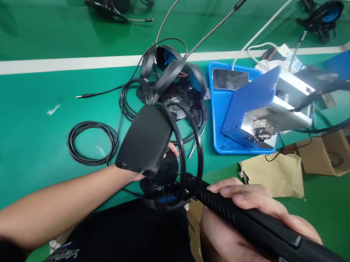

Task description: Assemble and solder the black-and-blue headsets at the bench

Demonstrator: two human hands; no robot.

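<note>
Black headset (149, 140): held up over the near edge of the surface, its padded band and looped cable in front of the left hand.
Left hand (135, 177): closed on the headset from behind, fingertips (173, 149) just showing past the pad.
Right hand (228, 253): curled firmly round a long black tool handle (278, 235), whose end reaches the headset.
Green surface (43, 35): carries a coiled black cable (91, 143) at left and a second, opened headset with blue ear cups (173, 65) just beyond the held one.
Far right: blue tray (219, 111) holding a metal fixture with a blue panel (267, 106), beside brown kraft paper (272, 173) and a cardboard box (327, 153).
In the way: the held headset partly covers the opened one.
</note>
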